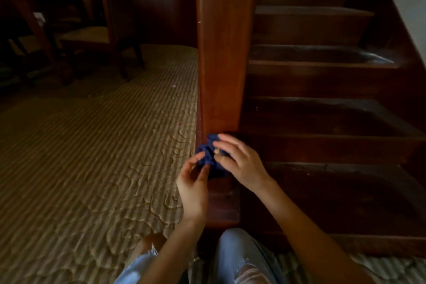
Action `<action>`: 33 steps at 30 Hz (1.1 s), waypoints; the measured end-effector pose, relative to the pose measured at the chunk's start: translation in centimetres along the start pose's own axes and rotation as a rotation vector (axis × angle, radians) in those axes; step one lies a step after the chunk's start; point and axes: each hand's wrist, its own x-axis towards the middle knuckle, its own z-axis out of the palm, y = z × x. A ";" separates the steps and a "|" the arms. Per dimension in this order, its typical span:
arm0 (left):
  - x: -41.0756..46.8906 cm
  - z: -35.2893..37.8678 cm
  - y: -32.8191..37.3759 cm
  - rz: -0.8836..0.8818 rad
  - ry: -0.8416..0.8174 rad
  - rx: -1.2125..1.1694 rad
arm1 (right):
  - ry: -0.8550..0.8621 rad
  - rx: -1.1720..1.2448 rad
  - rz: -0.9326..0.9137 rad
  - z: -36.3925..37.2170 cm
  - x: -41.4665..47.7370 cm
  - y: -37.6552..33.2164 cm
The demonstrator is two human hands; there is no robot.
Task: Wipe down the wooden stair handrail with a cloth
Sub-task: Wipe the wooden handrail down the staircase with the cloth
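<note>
Holding cloth [207, 155] at post [221, 64] base. Pinching with left grip [192, 184] from seven o'clock, clasping with right grip [242, 163] from three.

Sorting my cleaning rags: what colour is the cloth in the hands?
Dark blue; the cloth shows best in the head view.

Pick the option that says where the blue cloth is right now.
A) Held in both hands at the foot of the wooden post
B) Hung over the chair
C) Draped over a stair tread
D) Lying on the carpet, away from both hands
A: the blue cloth is bunched between the left hand and the right hand, right at the bottom of the wooden post.
</note>
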 end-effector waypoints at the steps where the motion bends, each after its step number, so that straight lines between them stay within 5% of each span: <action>1: 0.3 0.2 0.2 0.104 0.005 0.051 | 0.075 0.008 0.121 0.0 0.7 -0.3; 5: -0.7 0.4 -0.5 0.234 0.096 0.151 | 0.550 0.137 0.649 4.5 -2.9 -3.7; 7: -0.9 0.4 -0.6 0.229 0.157 0.105 | 0.651 0.258 0.937 6.1 -3.4 -5.2; 10: 1.0 0.3 -0.8 0.073 0.367 -0.056 | 0.777 0.452 1.090 5.5 -1.7 -6.4; 12: 2.0 0.2 -0.4 0.006 0.400 -0.116 | 0.800 0.473 1.059 4.6 -0.8 -6.7; 17: 2.6 1.2 0.5 0.203 -0.064 0.034 | 0.682 0.450 0.928 4.2 -0.3 -7.3; 22: 3.6 0.4 -1.7 0.237 -0.256 0.163 | 0.592 0.444 0.764 2.5 3.3 -4.4; 25: 3.7 1.5 -1.5 0.140 -0.266 0.087 | 0.552 0.316 0.725 2.7 2.4 -2.9; 28: 3.9 2.3 -1.6 0.073 -0.209 -0.005 | 0.607 0.213 0.907 4.0 2.0 -3.1; 31: 3.9 2.6 0.1 0.124 -0.250 -0.046 | 0.702 0.511 1.029 4.5 3.6 -4.0; 33: 5.1 3.5 3.9 0.272 -0.265 -0.051 | 0.742 0.520 0.906 2.4 7.1 -4.0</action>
